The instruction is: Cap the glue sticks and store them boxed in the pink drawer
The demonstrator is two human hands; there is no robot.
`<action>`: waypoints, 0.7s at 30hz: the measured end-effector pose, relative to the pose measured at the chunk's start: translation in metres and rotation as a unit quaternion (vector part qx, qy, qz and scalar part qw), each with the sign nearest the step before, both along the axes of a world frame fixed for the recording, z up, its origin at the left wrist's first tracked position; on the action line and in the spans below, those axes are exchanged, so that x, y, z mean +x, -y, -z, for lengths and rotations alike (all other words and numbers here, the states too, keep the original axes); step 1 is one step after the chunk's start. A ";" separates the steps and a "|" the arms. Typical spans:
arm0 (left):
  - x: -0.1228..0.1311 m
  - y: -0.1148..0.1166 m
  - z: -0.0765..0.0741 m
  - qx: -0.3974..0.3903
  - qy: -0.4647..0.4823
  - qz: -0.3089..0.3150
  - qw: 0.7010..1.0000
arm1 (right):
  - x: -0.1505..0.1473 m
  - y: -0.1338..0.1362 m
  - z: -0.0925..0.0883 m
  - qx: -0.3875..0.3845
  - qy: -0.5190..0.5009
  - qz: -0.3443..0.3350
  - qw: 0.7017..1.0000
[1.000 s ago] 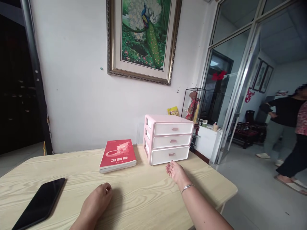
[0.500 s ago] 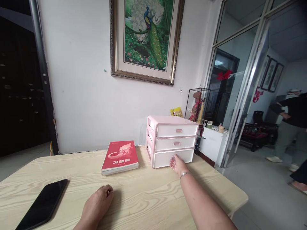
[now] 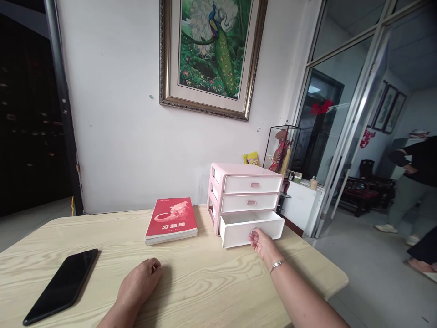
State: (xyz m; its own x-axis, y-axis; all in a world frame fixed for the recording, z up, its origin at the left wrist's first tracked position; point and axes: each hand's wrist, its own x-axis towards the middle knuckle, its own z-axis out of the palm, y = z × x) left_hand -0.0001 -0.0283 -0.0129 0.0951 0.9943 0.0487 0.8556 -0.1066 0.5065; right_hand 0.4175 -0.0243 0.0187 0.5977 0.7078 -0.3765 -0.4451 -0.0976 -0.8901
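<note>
A pink drawer unit [image 3: 251, 170] with three white drawers stands near the back right of the wooden table [image 3: 191, 291]. Its bottom drawer [image 3: 235, 234] is pulled partway out, and the upper two are closed. My right hand [image 3: 262, 245], with a silver bracelet at the wrist, has its fingers closed on the handle of that drawer. My left hand [image 3: 139, 280] rests on the table with its fingers curled, holding nothing visible. Beyond it lies a thick red book [image 3: 174, 218], left of the drawer unit.
A black phone [image 3: 63, 287] lies at the table's left. Behind the unit are a yellow packet [image 3: 251, 158] and a glass case [image 3: 282, 148] with a figure. A framed peacock picture [image 3: 213, 50] hangs above. People stand beyond the glass door at the right.
The bottom drawer has come out toward me, and my right hand has moved with it, nearer and slightly rightward. My left hand has stayed in place on the table.
</note>
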 end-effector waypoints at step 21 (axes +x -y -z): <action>0.008 0.014 -0.010 0.035 -0.016 0.003 0.999 | 0.040 0.029 -0.069 -0.017 0.588 -0.159 0.793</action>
